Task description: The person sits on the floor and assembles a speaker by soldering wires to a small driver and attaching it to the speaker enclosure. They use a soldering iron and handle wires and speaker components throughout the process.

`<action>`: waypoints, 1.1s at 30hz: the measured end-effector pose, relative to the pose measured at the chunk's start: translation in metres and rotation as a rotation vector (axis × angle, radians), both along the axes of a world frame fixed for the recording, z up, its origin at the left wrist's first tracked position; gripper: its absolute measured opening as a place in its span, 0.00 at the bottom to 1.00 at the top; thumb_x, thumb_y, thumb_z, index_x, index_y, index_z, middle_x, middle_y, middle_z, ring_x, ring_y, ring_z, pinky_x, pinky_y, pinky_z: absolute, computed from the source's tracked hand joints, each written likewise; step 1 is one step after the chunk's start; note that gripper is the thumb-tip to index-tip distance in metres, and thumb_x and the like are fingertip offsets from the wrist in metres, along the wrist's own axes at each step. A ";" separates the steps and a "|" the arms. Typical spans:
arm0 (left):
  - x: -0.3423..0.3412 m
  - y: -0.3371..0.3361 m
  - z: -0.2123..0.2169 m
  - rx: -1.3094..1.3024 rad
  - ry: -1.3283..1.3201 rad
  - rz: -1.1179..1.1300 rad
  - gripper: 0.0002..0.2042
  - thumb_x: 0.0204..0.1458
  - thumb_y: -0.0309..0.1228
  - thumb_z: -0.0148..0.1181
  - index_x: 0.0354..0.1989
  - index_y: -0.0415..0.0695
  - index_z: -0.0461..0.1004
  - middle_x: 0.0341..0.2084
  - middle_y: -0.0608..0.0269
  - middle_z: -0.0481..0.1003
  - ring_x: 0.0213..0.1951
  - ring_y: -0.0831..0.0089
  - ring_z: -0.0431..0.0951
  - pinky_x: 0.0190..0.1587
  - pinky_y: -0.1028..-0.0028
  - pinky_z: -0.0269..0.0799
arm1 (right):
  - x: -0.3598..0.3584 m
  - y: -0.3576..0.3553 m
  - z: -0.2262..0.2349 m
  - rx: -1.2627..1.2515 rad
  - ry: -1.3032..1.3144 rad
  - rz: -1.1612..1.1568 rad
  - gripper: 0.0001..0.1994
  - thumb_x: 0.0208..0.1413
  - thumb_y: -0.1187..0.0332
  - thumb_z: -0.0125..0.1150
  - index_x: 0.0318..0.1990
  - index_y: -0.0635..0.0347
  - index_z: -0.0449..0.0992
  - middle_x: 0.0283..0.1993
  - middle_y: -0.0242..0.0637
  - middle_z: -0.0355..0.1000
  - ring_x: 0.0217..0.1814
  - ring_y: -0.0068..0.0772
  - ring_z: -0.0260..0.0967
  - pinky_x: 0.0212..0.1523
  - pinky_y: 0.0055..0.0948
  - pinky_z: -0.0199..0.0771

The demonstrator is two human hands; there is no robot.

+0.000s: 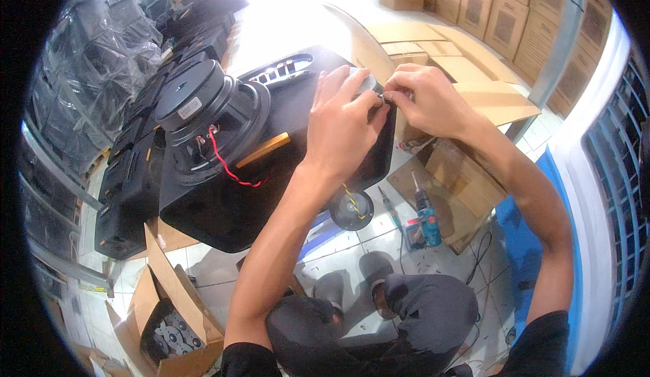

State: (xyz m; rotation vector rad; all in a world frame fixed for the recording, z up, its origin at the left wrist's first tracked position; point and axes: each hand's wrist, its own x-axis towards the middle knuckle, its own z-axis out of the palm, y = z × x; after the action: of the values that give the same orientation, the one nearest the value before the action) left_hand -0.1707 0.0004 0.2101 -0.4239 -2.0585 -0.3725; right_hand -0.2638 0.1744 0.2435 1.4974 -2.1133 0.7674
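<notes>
Right in front of the person point(430, 316) is a big black box point(288, 114), a round speaker point(189, 93) on top. At the box's right end, the left hand point(344, 116) and right hand point(428, 101) pinch something tiny point(382, 97). A blue drill point(424, 216) is on the white floor point(433, 265); brown boxes point(497, 25) are piled up behind.

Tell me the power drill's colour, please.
The power drill is mostly teal, best seen in the head view, the only one here.
</notes>
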 end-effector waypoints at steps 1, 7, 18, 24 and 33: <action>0.000 0.000 0.000 -0.006 0.000 0.003 0.07 0.45 0.29 0.73 0.31 0.42 0.83 0.51 0.52 0.79 0.58 0.49 0.74 0.61 0.57 0.70 | 0.001 -0.002 0.004 0.027 -0.045 -0.027 0.08 0.52 0.71 0.62 0.32 0.69 0.82 0.30 0.51 0.77 0.36 0.52 0.76 0.39 0.43 0.75; 0.000 0.000 0.001 -0.030 0.002 0.020 0.07 0.44 0.28 0.73 0.31 0.42 0.83 0.51 0.53 0.79 0.57 0.49 0.74 0.60 0.57 0.71 | -0.005 -0.016 0.037 0.212 -0.793 -0.271 0.08 0.51 0.71 0.63 0.28 0.69 0.78 0.22 0.37 0.71 0.22 0.28 0.66 0.26 0.29 0.68; -0.001 0.000 -0.001 -0.002 0.026 0.007 0.06 0.46 0.29 0.72 0.30 0.43 0.82 0.51 0.54 0.79 0.57 0.49 0.74 0.60 0.56 0.70 | -0.006 0.008 0.025 0.160 -0.620 -0.159 0.15 0.61 0.63 0.58 0.31 0.68 0.81 0.27 0.37 0.75 0.24 0.25 0.69 0.29 0.30 0.72; -0.001 0.000 0.000 -0.002 0.007 0.000 0.07 0.46 0.29 0.73 0.31 0.42 0.82 0.50 0.53 0.79 0.57 0.48 0.74 0.61 0.55 0.70 | -0.002 0.013 0.012 0.056 0.004 0.091 0.08 0.56 0.70 0.65 0.39 0.65 0.82 0.37 0.46 0.78 0.39 0.48 0.76 0.43 0.40 0.76; 0.000 0.000 0.000 -0.019 0.016 0.015 0.07 0.45 0.29 0.73 0.31 0.42 0.82 0.51 0.54 0.79 0.58 0.49 0.74 0.61 0.55 0.70 | -0.016 0.003 0.018 0.131 0.100 0.195 0.06 0.53 0.72 0.64 0.35 0.65 0.81 0.34 0.45 0.77 0.39 0.49 0.76 0.44 0.42 0.76</action>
State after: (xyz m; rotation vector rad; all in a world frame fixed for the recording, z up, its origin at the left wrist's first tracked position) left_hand -0.1712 0.0005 0.2099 -0.4222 -2.0497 -0.3396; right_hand -0.2800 0.1771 0.2616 1.7925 -1.9982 0.6156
